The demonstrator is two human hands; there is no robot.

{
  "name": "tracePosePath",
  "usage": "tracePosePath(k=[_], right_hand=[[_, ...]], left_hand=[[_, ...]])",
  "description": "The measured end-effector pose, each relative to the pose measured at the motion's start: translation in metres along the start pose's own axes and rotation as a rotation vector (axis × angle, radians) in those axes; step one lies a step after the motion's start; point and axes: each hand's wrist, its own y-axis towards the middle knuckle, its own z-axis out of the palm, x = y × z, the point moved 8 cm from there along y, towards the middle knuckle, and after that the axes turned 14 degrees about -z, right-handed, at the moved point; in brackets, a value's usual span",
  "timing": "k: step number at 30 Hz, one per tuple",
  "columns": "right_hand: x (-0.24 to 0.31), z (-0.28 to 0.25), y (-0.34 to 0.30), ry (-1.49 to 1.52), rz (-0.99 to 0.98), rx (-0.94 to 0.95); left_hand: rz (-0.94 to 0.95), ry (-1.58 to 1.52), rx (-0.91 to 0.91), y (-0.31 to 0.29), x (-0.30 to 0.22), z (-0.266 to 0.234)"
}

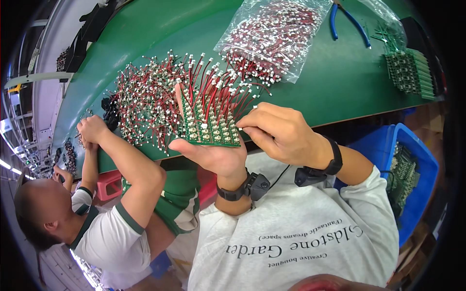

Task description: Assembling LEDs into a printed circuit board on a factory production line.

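My left hand [218,157] holds up a green circuit board panel [211,138], with the thumb along its near edge and fingers behind it. Rows of small parts cover the panel, and red and black wire leads [211,80] with white plugs stand up from it. At the panel's right edge, my right hand [290,133] has its thumb and forefinger pinched together. A tiny white bit shows at those fingertips, too small to name. Left of the panel, and partly behind it, lies a heap of small wired boards [145,99].
On the green table [335,92] lie a clear bag of wire leads [276,36], blue-handled pliers [350,24] and stacked board panels [410,72]. A blue bin [420,160] with boards stands at my right. A co-worker [104,233] sits at my left, hands over the table.
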Motion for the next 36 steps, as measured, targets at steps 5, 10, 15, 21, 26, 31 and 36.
tracePosePath(k=[5, 10, 15, 21, 26, 31, 36], right_hand=[[-0.007, 0.0, -0.004, 0.02, 0.091, 0.085], [-0.006, -0.002, -0.006, -0.021, 0.02, 0.052], [-0.009, 0.0, -0.009, -0.029, 0.007, 0.088], [-0.012, -0.002, -0.01, 0.025, 0.071, 0.107], [0.008, 0.0, -0.005, -0.246, -0.101, 0.202], [0.001, 0.005, -0.013, -0.211, -0.057, 0.226], [0.0, 0.002, -0.016, -0.326, 0.031, 0.266]], left_hand=[[-0.036, 0.13, -0.091, -0.001, 0.005, 0.008], [-0.028, -0.018, 0.152, -0.001, 0.008, 0.016], [-0.016, -0.114, 0.24, 0.0, 0.01, 0.023], [-0.035, -0.042, 0.25, 0.002, 0.016, 0.025], [-0.128, 0.231, 0.042, 0.002, 0.022, 0.022], [-0.193, 0.202, 0.082, 0.003, 0.026, 0.02], [-0.198, 0.139, 0.085, 0.001, 0.028, 0.014]])
